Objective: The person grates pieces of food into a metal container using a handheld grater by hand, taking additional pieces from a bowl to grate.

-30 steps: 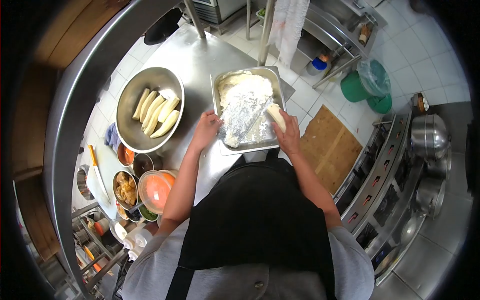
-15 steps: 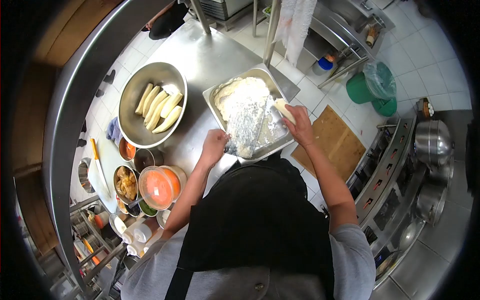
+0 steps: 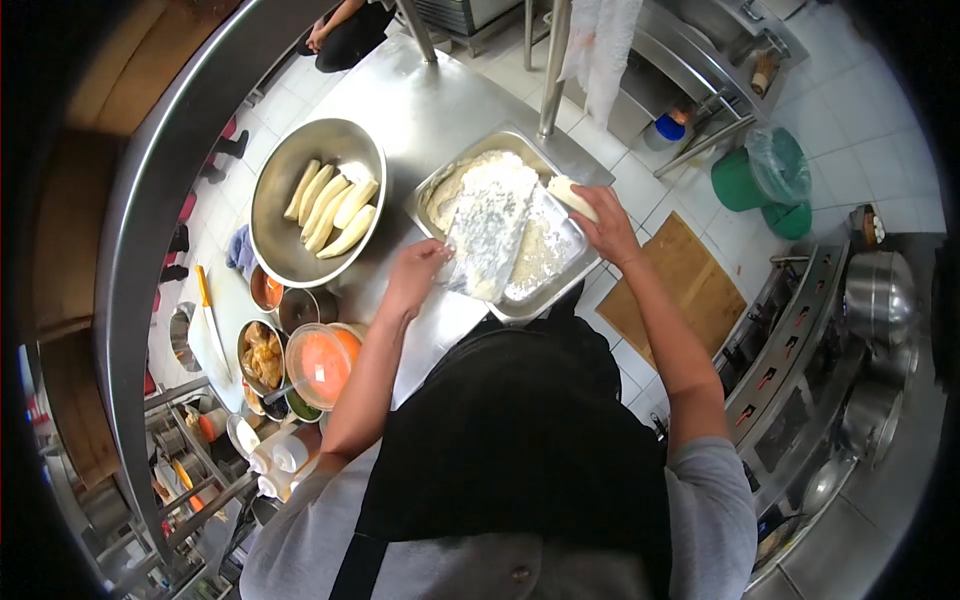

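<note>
Right hand [image 3: 607,225] gripping a pale peeled plantain [image 3: 574,198] by the pan's right rim. Left hand [image 3: 417,270] pinching a flat, mash-coated metal grater [image 3: 482,235] in the rectangular steel pan [image 3: 556,284]. Round steel bowl [image 3: 340,138] left; orange-filled plastic tub [image 3: 349,352] crowds left forearm.

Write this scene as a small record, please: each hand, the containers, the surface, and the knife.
Left hand: grips an edge of a flat metal grater
Right hand: holds a peeled banana or plantain by the tray's right rim
Steel tray: rectangular, contains pale grated pulp and the grater
Steel bowl: round, left of the tray, contains peeled bananas or plantains
Surface: steel table
Knife: orange handle, on white cutting board
</note>
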The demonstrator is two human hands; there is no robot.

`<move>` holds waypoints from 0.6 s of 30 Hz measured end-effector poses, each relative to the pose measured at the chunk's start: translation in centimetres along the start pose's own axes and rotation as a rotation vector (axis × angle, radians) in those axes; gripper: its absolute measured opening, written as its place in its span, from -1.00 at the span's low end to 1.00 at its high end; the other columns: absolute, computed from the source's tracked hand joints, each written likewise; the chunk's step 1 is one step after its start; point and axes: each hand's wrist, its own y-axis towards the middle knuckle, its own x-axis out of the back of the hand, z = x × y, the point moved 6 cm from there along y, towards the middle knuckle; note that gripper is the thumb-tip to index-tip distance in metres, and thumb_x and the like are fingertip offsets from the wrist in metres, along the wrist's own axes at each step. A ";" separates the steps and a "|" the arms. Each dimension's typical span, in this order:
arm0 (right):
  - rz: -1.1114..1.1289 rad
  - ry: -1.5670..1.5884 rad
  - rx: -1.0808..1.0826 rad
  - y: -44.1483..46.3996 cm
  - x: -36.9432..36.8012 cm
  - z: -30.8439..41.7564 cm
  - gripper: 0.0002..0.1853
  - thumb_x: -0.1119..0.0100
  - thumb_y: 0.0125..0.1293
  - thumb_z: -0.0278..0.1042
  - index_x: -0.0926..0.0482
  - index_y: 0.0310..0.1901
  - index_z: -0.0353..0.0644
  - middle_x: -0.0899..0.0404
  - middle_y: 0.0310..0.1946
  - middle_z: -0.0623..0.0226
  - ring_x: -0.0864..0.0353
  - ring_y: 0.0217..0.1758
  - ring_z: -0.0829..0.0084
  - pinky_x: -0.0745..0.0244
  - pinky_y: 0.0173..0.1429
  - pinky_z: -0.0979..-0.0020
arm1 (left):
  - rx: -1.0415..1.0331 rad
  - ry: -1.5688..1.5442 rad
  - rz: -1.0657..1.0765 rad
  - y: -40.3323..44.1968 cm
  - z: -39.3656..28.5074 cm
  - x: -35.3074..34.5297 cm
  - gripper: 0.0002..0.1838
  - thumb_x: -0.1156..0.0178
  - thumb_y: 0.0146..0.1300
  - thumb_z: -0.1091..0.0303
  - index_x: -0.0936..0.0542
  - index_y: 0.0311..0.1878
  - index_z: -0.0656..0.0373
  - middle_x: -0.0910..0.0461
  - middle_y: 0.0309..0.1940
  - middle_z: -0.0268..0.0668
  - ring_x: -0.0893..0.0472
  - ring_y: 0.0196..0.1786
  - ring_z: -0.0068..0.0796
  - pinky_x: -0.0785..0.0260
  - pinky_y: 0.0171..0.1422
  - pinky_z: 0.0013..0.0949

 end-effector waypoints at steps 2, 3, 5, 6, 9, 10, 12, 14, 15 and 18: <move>-0.023 0.006 -0.008 0.3 -0.1 -0.3 -0.48 -0.36 0.24 -0.40 -0.47 0.24 -0.11 -0.51 -0.09 0.11 -0.48 0.02 0.06 -0.43 0.15 0.18 | 0.131 -0.174 0.037 -0.3 1.5 -2.1 -0.87 -0.28 0.32 0.40 -0.66 -0.33 0.22 -0.53 -0.50 -0.46 -0.46 -0.35 -0.61 -0.28 -0.21 -0.46; -0.039 0.015 -0.026 0.4 -0.2 -0.4 -0.48 -0.36 0.23 -0.40 -0.47 0.24 -0.12 -0.51 -0.08 0.11 -0.48 0.02 0.06 -0.43 0.17 0.18 | 0.155 -0.252 0.021 -0.5 3.1 -3.4 -0.85 -0.30 0.31 0.37 -0.67 -0.33 0.25 -0.53 -0.52 -0.49 -0.42 -0.42 -0.65 -0.25 -0.30 -0.46; -0.039 0.019 -0.039 0.6 -0.6 0.0 -0.48 -0.36 0.23 -0.40 -0.47 0.24 -0.12 -0.51 -0.07 0.11 -0.48 0.03 0.06 -0.43 0.17 0.18 | 0.222 -0.355 -0.017 -1.6 3.9 -5.0 -0.80 -0.32 0.30 0.34 -0.66 -0.36 0.29 -0.53 -0.57 -0.47 -0.36 -0.52 -0.70 -0.17 -0.46 -0.45; -0.048 0.019 -0.051 0.8 -0.6 0.1 -0.47 -0.36 0.23 -0.40 -0.48 0.24 -0.12 -0.52 -0.07 0.12 -0.48 0.03 0.06 -0.43 0.17 0.18 | 0.224 -0.358 -0.020 -1.6 4.2 -5.0 -0.80 -0.32 0.30 0.34 -0.66 -0.36 0.29 -0.53 -0.57 -0.47 -0.36 -0.52 -0.70 -0.17 -0.46 -0.45; -0.043 0.011 -0.037 1.0 -1.2 0.2 -0.47 -0.36 0.23 -0.40 -0.48 0.25 -0.11 -0.53 -0.05 0.12 -0.48 0.03 0.05 -0.42 0.18 0.19 | 0.128 -0.055 -0.075 -1.2 5.4 -4.6 -0.77 -0.36 0.30 0.29 -0.62 -0.40 0.22 -0.48 -0.59 -0.47 -0.33 -0.62 -0.73 -0.13 -0.56 -0.50; -0.034 0.017 -0.033 1.1 -1.6 0.3 -0.47 -0.36 0.23 -0.40 -0.48 0.25 -0.11 -0.53 -0.05 0.12 -0.48 0.03 0.05 -0.42 0.18 0.19 | 0.135 -0.059 -0.084 -1.5 5.8 -4.5 -0.77 -0.36 0.30 0.29 -0.62 -0.40 0.22 -0.48 -0.59 -0.47 -0.33 -0.62 -0.73 -0.13 -0.56 -0.50; -0.047 0.010 -0.036 1.2 -1.5 0.4 -0.47 -0.36 0.23 -0.41 -0.48 0.24 -0.11 -0.53 -0.03 0.12 -0.48 0.03 0.04 -0.42 0.18 0.18 | 0.070 -0.030 -0.202 -1.7 5.3 -4.1 -0.73 -0.41 0.26 0.27 -0.55 -0.41 0.19 -0.45 -0.58 -0.45 -0.37 -0.59 -0.71 -0.30 -0.54 -0.48; -0.057 0.001 -0.028 1.1 -1.4 0.6 -0.48 -0.36 0.23 -0.41 -0.48 0.24 -0.11 -0.53 -0.03 0.12 -0.48 0.03 0.04 -0.42 0.18 0.18 | 0.108 -0.071 -0.288 -1.9 4.9 -4.0 -0.72 -0.42 0.26 0.26 -0.52 -0.40 0.17 -0.45 -0.55 -0.44 -0.39 -0.58 -0.69 -0.40 -0.50 -0.45; -0.068 -0.004 -0.023 1.0 -1.5 0.7 -0.48 -0.36 0.23 -0.41 -0.48 0.24 -0.11 -0.53 -0.03 0.12 -0.48 0.03 0.04 -0.42 0.18 0.18 | 0.150 -0.107 -0.374 -2.3 5.2 -3.7 -0.71 -0.43 0.25 0.25 -0.50 -0.39 0.15 -0.45 -0.53 -0.44 -0.42 -0.56 -0.66 -0.50 -0.46 -0.42; -0.075 -0.008 -0.023 0.8 -1.6 0.8 -0.48 -0.36 0.23 -0.42 -0.49 0.23 -0.12 -0.54 -0.03 0.12 -0.48 0.04 0.03 -0.42 0.18 0.18 | 0.454 -0.576 -0.024 -1.8 7.8 -5.6 -0.73 -0.41 0.27 0.26 -0.51 -0.33 0.16 -0.45 -0.50 -0.43 -0.45 -0.54 -0.62 -0.61 -0.41 -0.38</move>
